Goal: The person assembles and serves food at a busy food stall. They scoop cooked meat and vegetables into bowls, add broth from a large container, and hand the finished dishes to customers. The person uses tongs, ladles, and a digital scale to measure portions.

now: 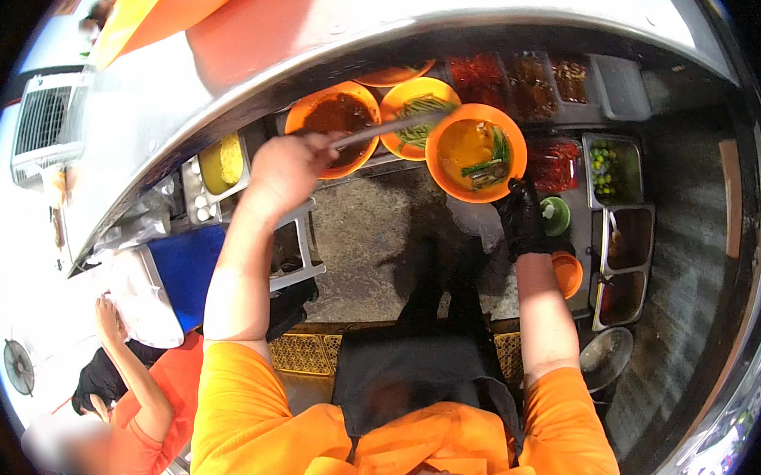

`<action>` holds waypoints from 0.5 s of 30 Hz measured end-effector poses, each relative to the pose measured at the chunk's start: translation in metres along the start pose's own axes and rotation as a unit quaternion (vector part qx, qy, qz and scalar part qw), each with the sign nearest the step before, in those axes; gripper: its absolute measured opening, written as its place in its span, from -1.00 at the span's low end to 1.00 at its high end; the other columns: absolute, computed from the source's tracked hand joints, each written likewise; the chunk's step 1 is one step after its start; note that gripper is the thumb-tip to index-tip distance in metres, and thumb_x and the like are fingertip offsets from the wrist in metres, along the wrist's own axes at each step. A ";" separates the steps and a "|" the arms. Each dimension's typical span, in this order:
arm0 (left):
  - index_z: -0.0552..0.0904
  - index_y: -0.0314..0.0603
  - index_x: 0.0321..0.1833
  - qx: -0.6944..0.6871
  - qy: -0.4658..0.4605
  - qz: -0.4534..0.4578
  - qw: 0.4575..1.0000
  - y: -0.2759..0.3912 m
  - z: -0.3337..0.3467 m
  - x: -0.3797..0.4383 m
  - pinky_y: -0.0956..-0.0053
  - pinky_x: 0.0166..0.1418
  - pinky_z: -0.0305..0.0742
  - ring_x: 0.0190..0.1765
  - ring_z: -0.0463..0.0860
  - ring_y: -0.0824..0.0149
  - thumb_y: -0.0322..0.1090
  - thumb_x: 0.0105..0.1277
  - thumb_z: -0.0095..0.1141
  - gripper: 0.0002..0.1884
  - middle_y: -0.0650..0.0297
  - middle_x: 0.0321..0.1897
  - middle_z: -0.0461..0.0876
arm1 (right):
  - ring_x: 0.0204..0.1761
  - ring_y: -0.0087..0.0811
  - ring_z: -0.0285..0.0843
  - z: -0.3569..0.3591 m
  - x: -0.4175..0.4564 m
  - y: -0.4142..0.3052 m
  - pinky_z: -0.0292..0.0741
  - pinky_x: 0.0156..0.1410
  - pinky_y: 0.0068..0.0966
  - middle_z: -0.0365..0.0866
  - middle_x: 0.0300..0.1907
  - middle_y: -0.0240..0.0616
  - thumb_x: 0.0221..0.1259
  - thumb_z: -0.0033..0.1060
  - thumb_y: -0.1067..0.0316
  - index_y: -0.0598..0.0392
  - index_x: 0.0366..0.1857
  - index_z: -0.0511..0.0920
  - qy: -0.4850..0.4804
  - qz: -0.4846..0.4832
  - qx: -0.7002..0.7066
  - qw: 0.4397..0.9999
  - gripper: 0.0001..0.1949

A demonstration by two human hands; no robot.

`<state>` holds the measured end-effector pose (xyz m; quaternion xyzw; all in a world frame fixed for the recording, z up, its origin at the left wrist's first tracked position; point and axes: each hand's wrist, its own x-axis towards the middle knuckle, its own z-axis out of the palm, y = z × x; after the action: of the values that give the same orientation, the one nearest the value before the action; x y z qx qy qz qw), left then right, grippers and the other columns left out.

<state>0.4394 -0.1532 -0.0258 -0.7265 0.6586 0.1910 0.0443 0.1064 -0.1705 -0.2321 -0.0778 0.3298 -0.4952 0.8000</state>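
My left hand, bare, grips the handle of a long metal utensil; its far end, blurred, reaches the left rim of an orange bowl at centre right. That bowl holds orange broth with green vegetables and a darker piece. My right hand, in a black glove, holds the bowl's lower right rim. Behind the utensil stands an orange bowl of green beans or similar pods. Left of it is an orange bowl of dark red sauce. How the utensil's tip is shaped cannot be told.
Containers of red and brown condiments line the back right. Metal pans and a green cup stand at right. A tray of yellow food is at left, near eggs. A co-worker in red is at lower left. A metal ledge curves overhead.
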 end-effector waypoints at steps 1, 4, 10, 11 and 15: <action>0.63 0.08 0.04 0.026 0.006 0.035 0.999 0.007 0.001 -0.007 0.28 -0.10 0.53 -0.19 0.64 0.06 -0.19 0.24 0.11 -0.69 0.09 -0.23 0.66 | 0.12 -0.16 0.45 0.009 0.004 0.002 0.45 0.25 -0.11 0.45 0.09 -0.16 0.16 0.01 0.48 0.16 0.07 0.39 0.005 -0.003 -0.003 1.000 -0.65; 0.57 0.05 0.10 0.010 0.034 0.042 0.998 0.008 0.003 -0.020 0.26 0.03 0.50 -0.03 0.59 0.05 -0.25 0.23 0.11 -0.65 0.06 -0.11 0.63 | 0.13 -0.18 0.45 0.017 0.017 0.011 0.44 0.26 -0.15 0.46 0.07 -0.16 0.14 0.02 0.48 0.19 0.03 0.39 -0.036 0.001 0.036 0.999 -0.67; 0.44 0.09 0.25 0.022 0.161 -0.158 0.974 -0.141 0.054 0.038 0.15 0.01 0.49 0.00 0.59 -0.06 -0.06 0.31 -0.04 -0.55 -0.06 -0.03 0.58 | 0.19 -0.19 0.39 0.032 0.003 0.019 0.40 0.29 -0.20 0.39 0.17 -0.15 0.19 0.01 0.45 0.15 0.23 0.30 -0.060 0.021 0.019 0.998 -0.53; 0.43 0.10 0.26 0.048 0.148 -0.170 0.973 -0.170 0.074 0.055 0.15 0.02 0.49 0.00 0.59 -0.06 -0.03 0.32 -0.07 -0.55 -0.06 -0.02 0.57 | 0.20 -0.19 0.38 0.035 -0.002 0.018 0.40 0.29 -0.20 0.38 0.18 -0.15 0.18 0.01 0.45 0.15 0.23 0.29 -0.070 0.011 0.004 0.997 -0.52; 0.44 0.10 0.25 0.123 0.107 -0.173 0.971 -0.232 0.131 0.119 0.14 0.05 0.50 0.00 0.59 -0.06 0.07 0.33 -0.15 -0.51 -0.05 0.02 0.56 | 0.26 -0.23 0.30 0.028 -0.029 0.006 0.33 0.34 -0.27 0.36 0.20 -0.19 0.15 0.00 0.47 0.13 0.25 0.28 -0.019 -0.002 -0.053 0.998 -0.50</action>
<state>0.6434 -0.1939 -0.2299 -0.8347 0.5421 0.0188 0.0951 0.1196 -0.1483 -0.2000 -0.1301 0.3401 -0.4767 0.8001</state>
